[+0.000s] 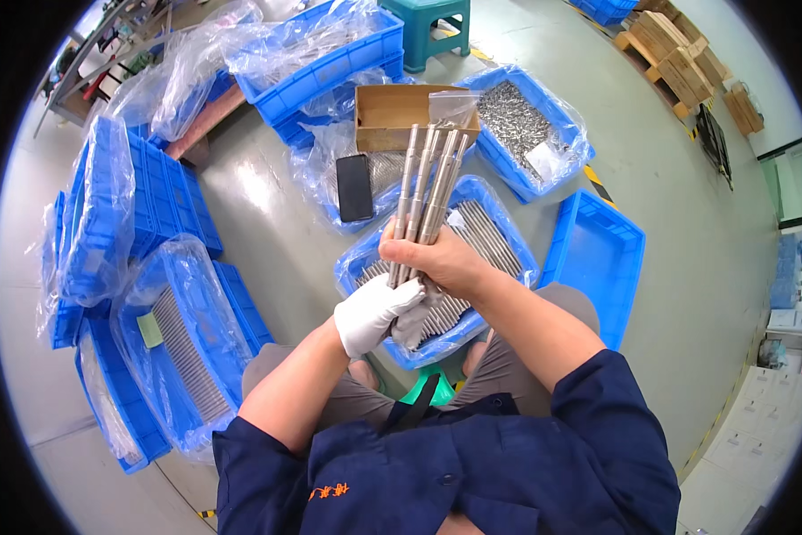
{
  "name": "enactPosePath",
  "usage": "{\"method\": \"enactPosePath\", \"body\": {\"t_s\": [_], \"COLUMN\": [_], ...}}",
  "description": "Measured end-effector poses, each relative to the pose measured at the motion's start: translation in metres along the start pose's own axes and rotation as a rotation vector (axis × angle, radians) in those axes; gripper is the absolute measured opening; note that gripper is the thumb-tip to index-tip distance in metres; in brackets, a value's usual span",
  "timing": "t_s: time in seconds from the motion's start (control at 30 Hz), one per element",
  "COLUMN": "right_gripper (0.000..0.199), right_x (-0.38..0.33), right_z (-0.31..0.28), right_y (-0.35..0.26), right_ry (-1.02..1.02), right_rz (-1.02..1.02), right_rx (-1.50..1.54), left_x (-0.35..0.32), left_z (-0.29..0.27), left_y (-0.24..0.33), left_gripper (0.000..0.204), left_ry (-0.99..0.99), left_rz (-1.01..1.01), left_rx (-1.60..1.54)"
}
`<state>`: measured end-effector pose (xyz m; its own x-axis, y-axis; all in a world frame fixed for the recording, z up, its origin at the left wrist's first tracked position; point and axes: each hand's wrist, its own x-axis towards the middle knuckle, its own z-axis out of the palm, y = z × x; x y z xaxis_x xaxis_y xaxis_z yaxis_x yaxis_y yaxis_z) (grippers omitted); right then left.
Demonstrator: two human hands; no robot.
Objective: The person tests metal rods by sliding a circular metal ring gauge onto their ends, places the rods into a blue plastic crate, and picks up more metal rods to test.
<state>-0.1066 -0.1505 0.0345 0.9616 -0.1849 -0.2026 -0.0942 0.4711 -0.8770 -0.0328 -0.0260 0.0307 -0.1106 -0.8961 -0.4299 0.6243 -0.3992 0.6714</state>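
Observation:
A bundle of several stepped metal rods stands roughly upright between my hands. My bare right hand wraps round the bundle at mid-length. Below it, my white-gloved left hand closes round the lower ends, where a greyish cloth shows against the rods. Under both hands sits a blue crate lined with clear plastic, filled with more metal rods lying side by side. My hands hide the middle of that crate.
Beyond the rods stand an open cardboard box and a black phone on a plastic-covered crate. Small metal parts fill another crate; a blue crate is at right. Stacked crates line the left, a green stool the back.

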Motion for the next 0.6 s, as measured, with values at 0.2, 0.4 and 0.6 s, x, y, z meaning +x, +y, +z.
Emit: {"method": "enactPosePath", "body": {"t_s": [0.2,0.4,0.6], "right_gripper": [0.028,0.032,0.043], "right_x": [0.007,0.015,0.001], "right_z": [-0.025,-0.032,-0.01], "right_y": [0.004,0.009,-0.007], "right_ry": [0.324,0.4,-0.021], "right_rz": [-0.308,0.056,-0.111], "right_rx": [0.413,0.232,-1.322], "left_x": [-0.023,-0.034,-0.032], "left_z": [-0.003,-0.011,-0.021], "left_y": [0.017,0.014,0.014], "left_gripper": [0.038,0.033,0.023], "left_ry": [0.38,0.486,0.51], "left_rz": [0.17,0.169,0.187], "left_rx": [0.338,0.253,0.258]}}
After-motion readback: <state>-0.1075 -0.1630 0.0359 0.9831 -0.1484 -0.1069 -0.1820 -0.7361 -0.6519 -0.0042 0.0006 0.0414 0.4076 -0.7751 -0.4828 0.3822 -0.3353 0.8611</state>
